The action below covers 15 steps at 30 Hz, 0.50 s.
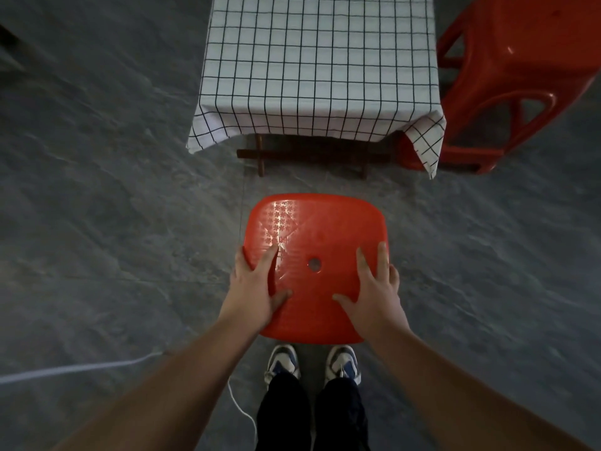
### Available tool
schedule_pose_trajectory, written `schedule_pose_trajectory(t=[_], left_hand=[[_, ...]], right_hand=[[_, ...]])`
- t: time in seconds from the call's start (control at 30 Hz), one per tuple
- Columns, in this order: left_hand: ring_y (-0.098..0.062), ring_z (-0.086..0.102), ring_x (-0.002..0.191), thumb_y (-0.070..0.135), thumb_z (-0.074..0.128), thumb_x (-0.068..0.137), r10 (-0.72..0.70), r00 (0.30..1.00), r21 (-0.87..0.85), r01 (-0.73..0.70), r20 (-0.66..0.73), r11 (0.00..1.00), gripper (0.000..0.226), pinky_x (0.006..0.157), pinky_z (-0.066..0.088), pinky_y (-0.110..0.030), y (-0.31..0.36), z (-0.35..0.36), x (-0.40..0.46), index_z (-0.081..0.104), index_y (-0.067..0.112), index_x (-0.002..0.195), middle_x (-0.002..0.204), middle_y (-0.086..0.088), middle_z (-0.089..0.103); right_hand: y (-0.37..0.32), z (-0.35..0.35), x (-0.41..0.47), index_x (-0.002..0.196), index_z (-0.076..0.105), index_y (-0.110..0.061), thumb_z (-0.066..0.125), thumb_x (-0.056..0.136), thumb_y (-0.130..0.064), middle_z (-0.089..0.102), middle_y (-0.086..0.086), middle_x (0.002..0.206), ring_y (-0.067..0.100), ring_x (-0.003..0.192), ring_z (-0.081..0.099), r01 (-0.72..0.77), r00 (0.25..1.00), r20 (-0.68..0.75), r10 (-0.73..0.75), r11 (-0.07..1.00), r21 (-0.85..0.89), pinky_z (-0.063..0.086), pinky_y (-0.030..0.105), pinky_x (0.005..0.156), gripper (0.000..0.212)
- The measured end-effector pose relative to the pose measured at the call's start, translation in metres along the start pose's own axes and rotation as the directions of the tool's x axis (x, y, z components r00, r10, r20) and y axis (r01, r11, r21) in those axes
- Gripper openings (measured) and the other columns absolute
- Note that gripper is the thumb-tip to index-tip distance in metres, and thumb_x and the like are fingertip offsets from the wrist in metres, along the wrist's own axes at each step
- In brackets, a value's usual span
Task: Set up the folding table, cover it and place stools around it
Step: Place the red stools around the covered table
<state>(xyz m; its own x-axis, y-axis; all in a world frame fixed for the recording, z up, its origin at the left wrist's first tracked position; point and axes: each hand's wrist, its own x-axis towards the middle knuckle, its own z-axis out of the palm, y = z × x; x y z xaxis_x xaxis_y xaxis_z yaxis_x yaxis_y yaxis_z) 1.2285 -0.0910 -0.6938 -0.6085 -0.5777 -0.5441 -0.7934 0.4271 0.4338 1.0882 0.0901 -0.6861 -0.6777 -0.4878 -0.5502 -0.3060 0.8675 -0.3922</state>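
Observation:
A red plastic stool (320,229) with a small hole in its seat is right in front of me, seen from above. My left hand (255,288) grips its left side, thumb on the seat and fingers over the edge. On the right side my right hand (374,291) holds it the same way. Just beyond the stool stands the folding table, covered by a white cloth with a black grid (318,66); dark wooden legs (312,156) show under the hem. A second red stool (507,76) stands at the table's right side, its foot partly under the cloth corner.
The floor is grey stone-patterned. A white cable (97,366) runs across it at lower left and curls past my feet (312,362). Something dark lies at the far left edge.

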Motion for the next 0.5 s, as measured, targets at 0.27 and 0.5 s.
schedule_pose_trajectory(t=[0.27, 0.5], left_hand=[[-0.04, 0.014, 0.148, 0.047, 0.076, 0.08, -0.023, 1.0, -0.026, 0.023, 0.017, 0.999, 0.094, 0.116, 0.027, -0.06, -0.016, 0.015, -0.013, 0.012, 0.051, 0.149, 0.162, -0.011, -0.004], [-0.04, 0.018, 0.146, 0.045, 0.078, 0.079, -0.033, 0.999, -0.054, 0.033, 0.002, 0.998, 0.092, 0.114, 0.029, -0.06, -0.014, 0.013, -0.013, 0.017, 0.05, 0.148, 0.162, -0.01, -0.003]], right_hand=[[0.007, 0.02, -0.008, 0.154, -0.002, -0.041, 0.07, 0.085, -0.049, -0.028, -0.013, 0.159, 0.035, 0.149, -0.003, -0.012, 1.0, 0.019, 0.012, 1.0, -0.028, 0.036, 0.062, 0.109, 0.1], [0.005, 0.022, -0.011, 0.154, -0.003, -0.042, 0.072, 0.085, -0.045, -0.028, -0.016, 0.158, 0.033, 0.15, -0.005, -0.016, 1.0, 0.0, 0.016, 1.0, 0.007, 0.034, 0.063, 0.111, 0.102]])
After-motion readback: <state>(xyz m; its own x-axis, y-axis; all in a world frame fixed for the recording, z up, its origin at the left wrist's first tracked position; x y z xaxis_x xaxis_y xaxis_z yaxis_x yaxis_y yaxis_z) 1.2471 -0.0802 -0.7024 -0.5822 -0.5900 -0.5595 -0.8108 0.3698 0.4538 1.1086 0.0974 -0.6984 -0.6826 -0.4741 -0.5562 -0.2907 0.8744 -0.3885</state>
